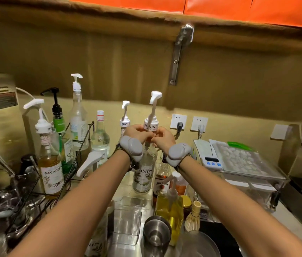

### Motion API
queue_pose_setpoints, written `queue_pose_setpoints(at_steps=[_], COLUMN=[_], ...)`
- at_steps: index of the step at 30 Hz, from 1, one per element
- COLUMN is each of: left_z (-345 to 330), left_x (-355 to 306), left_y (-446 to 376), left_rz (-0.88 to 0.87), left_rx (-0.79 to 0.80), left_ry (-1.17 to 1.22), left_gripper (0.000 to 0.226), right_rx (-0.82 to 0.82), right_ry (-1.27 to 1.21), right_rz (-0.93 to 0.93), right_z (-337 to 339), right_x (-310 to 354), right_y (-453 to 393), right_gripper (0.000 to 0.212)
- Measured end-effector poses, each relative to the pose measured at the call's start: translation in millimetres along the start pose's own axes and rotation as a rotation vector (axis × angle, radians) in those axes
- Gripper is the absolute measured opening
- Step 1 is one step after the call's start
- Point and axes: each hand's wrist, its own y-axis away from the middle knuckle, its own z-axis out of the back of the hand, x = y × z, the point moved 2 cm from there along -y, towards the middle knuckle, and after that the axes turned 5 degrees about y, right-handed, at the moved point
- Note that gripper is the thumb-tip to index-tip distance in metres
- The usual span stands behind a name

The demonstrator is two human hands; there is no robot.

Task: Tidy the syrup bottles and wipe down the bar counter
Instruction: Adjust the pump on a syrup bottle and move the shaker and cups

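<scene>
Both hands' grip [149,135] circles syrup bottle [143,175] neck

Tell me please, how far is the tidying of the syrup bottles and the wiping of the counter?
Early, it seems. Done: several pump bottles stand in the wire rack. In hand: the left hand and the right hand both grip the neck of a clear Monin bottle under its pump. Left: bottles crowd the counter, and no cloth is visible for wiping.

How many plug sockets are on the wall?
2. The left socket and the right socket sit side by side on the back wall, each with a plug in it. Others may be hidden from view.
</scene>
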Motion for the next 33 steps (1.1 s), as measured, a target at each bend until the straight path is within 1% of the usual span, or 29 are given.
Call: queue_pose_setpoints(at_steps=[2,3,5,7,8,12,14,16,19,21,23,26,28,29,31,33], left_z=[-4,-6,-9,-10,-11,-11,-11,-13,-16,-18,-19,-21,-22,-22,-22,-21], left_x=[10,15,25,36,42,63,70,78,91,97,98,103,109,111,115,118], left_y=[-7,-10,-15,-20,-22,-27,-28,-28,-27,-27,-26,-25,-24,-24,-23,-21], left_rz=[0.007,0.011,0.02,0.043,0.056,0.066,0.066,0.07,0.13,0.156,0.16,0.163,0.183,0.193,0.206,0.219], left_rx=[-0.012,-0.022,-0.04,-0.045,-0.052,-0.088,-0.111,-0.115,-0.095,-0.104,-0.089,-0.049,-0.044,-0.036,-0.027,-0.039], left_ry=[-0.013,-0.018,-0.045,-0.071,-0.072,-0.068,-0.051,-0.04,-0.021,-0.002,-0.001,-0.001,-0.02,-0.019,-0.033,-0.058], left_gripper=[0.023,0.023,0.022,0.015,0.013,0.028,0.03,0.031,0.035,0.034,0.034,0.034,0.036,0.037,0.039,0.039], right_rx=[0.007,0.01,0.021,0.042,0.056,0.093,0.112,0.151,0.174,0.182,0.204,0.281,0.303,0.321,0.391,0.456], right_ry=[0.014,0.021,0.034,0.038,0.035,0.047,0.072,0.128,0.204,0.223,0.239,0.288,0.304,0.316,0.342,0.34], right_rz=[-0.016,-0.019,-0.023,-0.031,-0.035,-0.073,-0.086,-0.103,-0.111,-0.118,-0.132,-0.158,-0.167,-0.171,-0.192,-0.216], right_z=[-5,-8,-14,-21,-25,-38,-41,-44,-47,-48,-47,-44,-45,-45,-46,-47], right_x=[-9,-14,-22,-31,-35,-51,-58,-63,-72,-76,-78,-80,-83,-85,-86,-84], right_y=[-7,-11,-15,-20,-23,-31,-33,-35,-37,-38,-40,-41,-40,-40,-39,-39], right_gripper=[0.031,0.027,0.012,0.022,0.022,0.019,0.02,0.012,0.033,0.039,0.04,0.038,0.035,0.029,0.012,0.013])
